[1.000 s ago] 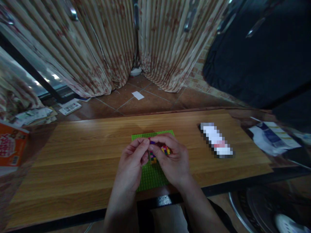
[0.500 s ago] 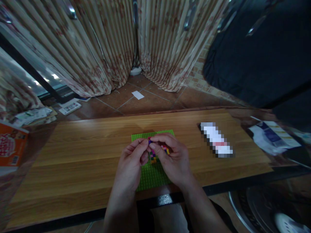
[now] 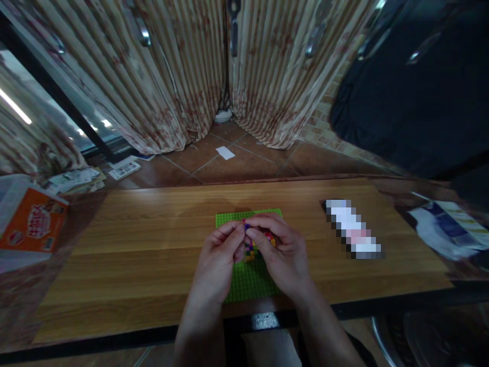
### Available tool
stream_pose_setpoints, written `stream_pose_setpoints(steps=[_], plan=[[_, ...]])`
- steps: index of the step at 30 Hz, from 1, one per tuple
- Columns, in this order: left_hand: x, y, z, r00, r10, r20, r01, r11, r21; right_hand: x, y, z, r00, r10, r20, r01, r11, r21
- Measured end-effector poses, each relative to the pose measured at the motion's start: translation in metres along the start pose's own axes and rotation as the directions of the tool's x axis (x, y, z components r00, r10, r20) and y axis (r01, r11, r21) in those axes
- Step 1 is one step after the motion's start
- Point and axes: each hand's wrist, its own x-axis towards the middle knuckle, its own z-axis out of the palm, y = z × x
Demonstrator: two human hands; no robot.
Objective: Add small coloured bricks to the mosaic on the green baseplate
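Note:
Both hands meet over a green studded baseplate point(image 3: 250, 285). My left hand point(image 3: 221, 252) is closed in a pinch, thumb against fingers. My right hand point(image 3: 287, 250) pinches from the other side. Between the two sets of fingertips sit small toy bricks point(image 3: 247, 226), purple-blue with a bit of red or pink showing; the fingers cover most of them. Just below, a cluster of multicoloured bricks point(image 3: 249, 256), with yellow, orange, green and pink among them, lies on the baseplate, partly hidden by my right hand.
The baseplate lies on a wooden table point(image 3: 145, 255). To the right is a pixelated, dark-edged oblong item point(image 3: 353, 229). An orange-labelled box point(image 3: 36, 221) stands left of the table, and a plastic packet point(image 3: 451, 227) lies at the right. Curtains point(image 3: 183, 76) hang beyond.
The whole view has shifted, so the table and hands appear slightly further right and lower. Both hands keep nearly the same pinch on the small bricks.

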Motion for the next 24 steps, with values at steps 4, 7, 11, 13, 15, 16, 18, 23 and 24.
stream_pose_setpoints(steps=[4, 7, 11, 13, 15, 16, 18, 23, 24], plan=[[-0.0008, -0.0003, -0.0002, 0.999, 0.0, 0.044, 0.0, 1.0, 0.01, -0.0006, 0.0001, -0.0005, 1.0, -0.018, 0.002, 0.018, 1.0, -0.001], [-0.0018, -0.0005, 0.0002, 0.999, 0.006, 0.042, -0.006, 1.0, 0.001, -0.0009, -0.0006, -0.0016, 1.0, -0.026, 0.002, 0.026, 1.0, -0.005], [-0.0023, -0.0015, 0.0005, 0.999, 0.02, 0.042, -0.02, 1.0, -0.007, -0.0015, -0.0009, -0.0026, 0.999, -0.043, -0.005, 0.042, 0.999, -0.023], [-0.0022, -0.0016, 0.0003, 0.998, 0.008, 0.06, -0.008, 1.0, 0.009, -0.0018, -0.0005, -0.0023, 0.999, -0.041, 0.003, 0.041, 0.999, -0.027], [-0.0022, -0.0011, 0.0001, 0.998, -0.017, 0.064, 0.017, 1.0, 0.004, -0.0021, 0.0001, -0.0019, 0.999, -0.032, -0.005, 0.032, 0.999, -0.021], [-0.0024, -0.0007, 0.0002, 0.998, -0.03, 0.063, 0.031, 0.999, -0.008, -0.0021, 0.0004, -0.0017, 1.0, -0.027, -0.015, 0.027, 1.0, -0.015], [-0.003, 0.0001, 0.0005, 0.997, -0.051, 0.059, 0.053, 0.998, -0.034, -0.0021, 0.0008, -0.0016, 0.999, -0.02, -0.03, 0.019, 1.0, -0.02], [-0.0049, 0.0005, 0.0028, 0.993, -0.097, 0.069, 0.099, 0.995, -0.026, -0.0011, 0.0007, -0.0024, 0.999, -0.046, -0.017, 0.045, 0.997, -0.064], [-0.0049, 0.0004, 0.0029, 0.992, -0.102, 0.07, 0.103, 0.994, -0.018, -0.0009, 0.0009, -0.0027, 0.999, -0.047, -0.012, 0.046, 0.997, -0.067]])
